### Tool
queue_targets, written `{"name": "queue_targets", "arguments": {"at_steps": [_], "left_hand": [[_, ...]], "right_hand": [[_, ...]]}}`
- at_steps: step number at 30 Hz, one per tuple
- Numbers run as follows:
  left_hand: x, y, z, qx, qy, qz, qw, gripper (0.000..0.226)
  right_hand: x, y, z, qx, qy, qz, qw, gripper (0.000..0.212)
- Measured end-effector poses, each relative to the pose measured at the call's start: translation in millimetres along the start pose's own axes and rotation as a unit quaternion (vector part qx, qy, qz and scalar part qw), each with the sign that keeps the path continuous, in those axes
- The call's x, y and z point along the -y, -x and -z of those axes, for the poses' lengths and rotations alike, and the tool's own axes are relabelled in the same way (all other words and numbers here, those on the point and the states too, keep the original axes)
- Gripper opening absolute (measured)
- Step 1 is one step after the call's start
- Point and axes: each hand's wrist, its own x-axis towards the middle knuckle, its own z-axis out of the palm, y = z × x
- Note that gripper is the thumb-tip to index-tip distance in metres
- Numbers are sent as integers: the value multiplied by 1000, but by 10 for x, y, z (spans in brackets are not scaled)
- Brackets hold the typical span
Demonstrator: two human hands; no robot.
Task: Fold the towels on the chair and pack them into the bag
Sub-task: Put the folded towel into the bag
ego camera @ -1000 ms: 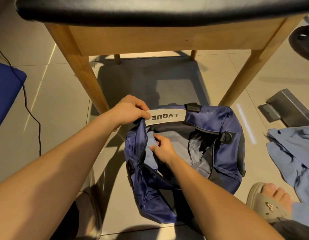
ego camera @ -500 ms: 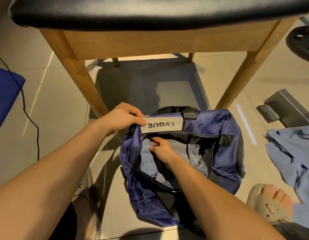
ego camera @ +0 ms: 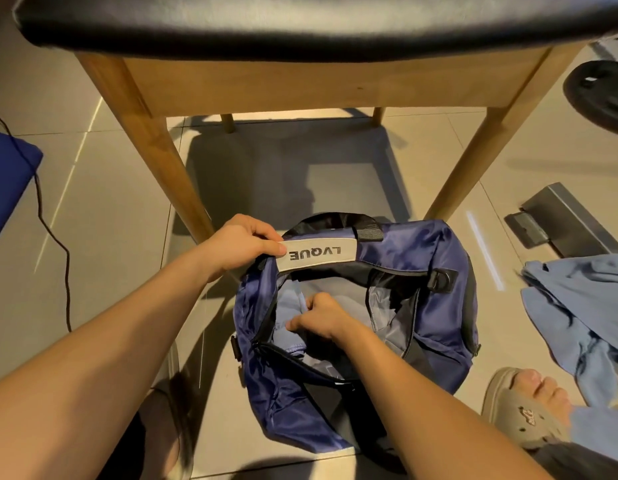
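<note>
In the head view, the person's left hand is pinching the grey handle wrap between thumb and curled fingers, lifting the near-left rim of the navy bag so that its mouth is gaping open on the floor in front of the chair. The right hand is reaching inside the opening with its fingers curled tight, and it appears to be gripping a fold of the pale blue towel, which is sitting against the bag's left inner wall. The likeliest trouble is that the towel is bunching there: it is standing on edge rather than lying flat, so a push downward could be undoing the fold and leaving a lump that eats the room needed for more. The left hand is holding only the wrap, not the rim itself, so if it is letting go too soon the soft side could be slumping over the right wrist and closing the mouth. The zipper edge is running just beside the towel, and cloth dragged across it could be snagging. A crumpled blue cloth is lying on the floor to the right, near a foot in a sandal; whether it is another towel cannot be told, but a step could be trapping it.
</note>
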Motion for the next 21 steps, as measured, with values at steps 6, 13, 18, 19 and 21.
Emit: {"name": "queue_targets", "arguments": {"at_steps": [6, 13, 18, 19, 21], "left_hand": [[-14, 41, -33, 27, 103, 6, 994, 4], [63, 37, -88, 36, 34, 6, 999, 7], [65, 58, -166, -18, 32, 9, 999, 8], [76, 44, -160, -32, 14, 4, 999, 8], [109, 18, -155, -59, -32, -5, 998, 5]], "right_hand": [[-91, -183, -130, -101, -4, 49, 994, 49], [-165, -204, -222, -155, -68, 36, 985, 19], [8, -270, -185, -184, -102, 30, 977, 17], [22, -271, -176, -183, -91, 30, 978, 20], [9, -241, -147, -175, -76, 23, 981, 29]]}}
